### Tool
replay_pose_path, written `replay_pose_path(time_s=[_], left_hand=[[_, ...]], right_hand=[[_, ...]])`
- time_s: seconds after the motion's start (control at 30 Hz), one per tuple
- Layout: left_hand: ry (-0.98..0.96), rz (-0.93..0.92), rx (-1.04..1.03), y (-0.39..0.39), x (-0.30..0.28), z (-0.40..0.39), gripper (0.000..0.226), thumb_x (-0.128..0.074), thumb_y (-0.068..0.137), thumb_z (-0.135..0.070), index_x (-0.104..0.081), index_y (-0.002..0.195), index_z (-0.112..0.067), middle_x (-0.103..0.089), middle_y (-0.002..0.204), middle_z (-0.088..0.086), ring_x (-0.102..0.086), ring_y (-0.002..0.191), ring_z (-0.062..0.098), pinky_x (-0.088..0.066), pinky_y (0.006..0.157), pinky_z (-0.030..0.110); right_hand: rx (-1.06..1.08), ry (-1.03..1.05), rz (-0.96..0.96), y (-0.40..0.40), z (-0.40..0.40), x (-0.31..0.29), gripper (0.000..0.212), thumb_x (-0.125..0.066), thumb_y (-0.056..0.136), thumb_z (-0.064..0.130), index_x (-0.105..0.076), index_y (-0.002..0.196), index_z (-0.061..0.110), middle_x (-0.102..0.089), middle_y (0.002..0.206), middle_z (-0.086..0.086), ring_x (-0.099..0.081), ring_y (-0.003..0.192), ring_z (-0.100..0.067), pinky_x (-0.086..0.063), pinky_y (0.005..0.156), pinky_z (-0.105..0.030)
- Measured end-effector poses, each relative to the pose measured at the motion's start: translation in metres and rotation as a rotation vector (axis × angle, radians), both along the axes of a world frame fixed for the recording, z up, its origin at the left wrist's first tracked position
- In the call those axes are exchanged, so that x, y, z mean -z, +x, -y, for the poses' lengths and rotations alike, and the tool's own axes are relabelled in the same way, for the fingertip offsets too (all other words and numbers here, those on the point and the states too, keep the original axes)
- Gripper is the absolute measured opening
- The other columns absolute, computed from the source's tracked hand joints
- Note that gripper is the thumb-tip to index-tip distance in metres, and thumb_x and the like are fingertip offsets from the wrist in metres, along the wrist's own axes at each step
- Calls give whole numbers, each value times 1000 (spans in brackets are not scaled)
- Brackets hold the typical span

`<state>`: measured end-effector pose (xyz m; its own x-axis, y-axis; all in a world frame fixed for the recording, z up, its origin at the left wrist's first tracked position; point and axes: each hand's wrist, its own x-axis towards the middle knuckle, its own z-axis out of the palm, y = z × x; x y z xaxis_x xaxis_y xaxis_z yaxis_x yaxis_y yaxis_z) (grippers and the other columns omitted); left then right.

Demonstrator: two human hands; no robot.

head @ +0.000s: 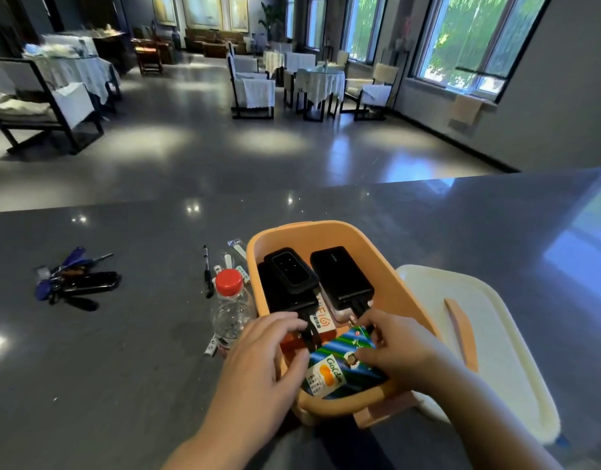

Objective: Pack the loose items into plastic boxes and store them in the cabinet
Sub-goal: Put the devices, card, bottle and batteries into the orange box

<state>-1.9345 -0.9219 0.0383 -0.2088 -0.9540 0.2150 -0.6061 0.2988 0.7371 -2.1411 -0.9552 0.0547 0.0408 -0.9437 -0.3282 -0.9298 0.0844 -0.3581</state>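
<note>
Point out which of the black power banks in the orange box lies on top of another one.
The left one, with small dots on its face: it sits tilted atop another black unit. The right power bank is not stacked on a black unit.

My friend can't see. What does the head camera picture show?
Two hands, left hand and right hand, reach into an orange box holding black power banks and a green packet. A white lid, water bottle and keys lie nearby.

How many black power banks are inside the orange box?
3 visible. One power bank lies on top of a second on the left side of the orange box; a third is on the right. Others may be hidden beneath.
</note>
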Motion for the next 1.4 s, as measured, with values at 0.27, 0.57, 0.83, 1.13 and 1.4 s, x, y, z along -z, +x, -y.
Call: replay_pose_path(time_s=[0.27,0.57,0.83,1.13,1.4], left_hand=[[5,26,-6,-1,2,1,26,-57,88,-39,-52,112,-48,-37,120,-41,-19,120,-24,-22,97,13],[22,7,4,5,5,-1,24,-56,89,-40,-53,110,-50,-35,121,-46,-17,122,-26,-18,109,17],[-98,-166,-91,30,-1,-5,18,-59,80,-31,-65,95,-40,-57,108,-31,-52,108,-4,-46,91,24],[-114,-128,-383,140,12,-2,14,-62,79,-29,-65,89,-38,-62,99,-23,-58,99,1,-45,84,21],[-16,-82,-575,251,36,4,16,-66,83,-23,-65,89,-38,-62,94,-24,-59,87,-1,-42,77,11]], right_hand=[[-33,-1,-274,11,9,11,40,-64,86,43,-56,122,27,-64,100,7,-61,85,-8,-51,70,-21],[-35,-137,-324,11,2,3,31,-58,89,46,-59,117,34,-61,89,12,-58,77,-8,-41,57,-19],[-50,-251,-89,52,-6,-34,33,-48,93,52,-50,124,42,-62,82,15,-56,69,2,-41,54,-13],[-225,-240,124,174,-24,-51,21,-51,86,55,-48,89,34,-61,68,6,-56,69,-5,-47,71,-23],[-261,-214,183,262,6,-6,15,-55,81,52,-52,89,40,-63,72,18,-61,72,-7,-49,70,-28]])
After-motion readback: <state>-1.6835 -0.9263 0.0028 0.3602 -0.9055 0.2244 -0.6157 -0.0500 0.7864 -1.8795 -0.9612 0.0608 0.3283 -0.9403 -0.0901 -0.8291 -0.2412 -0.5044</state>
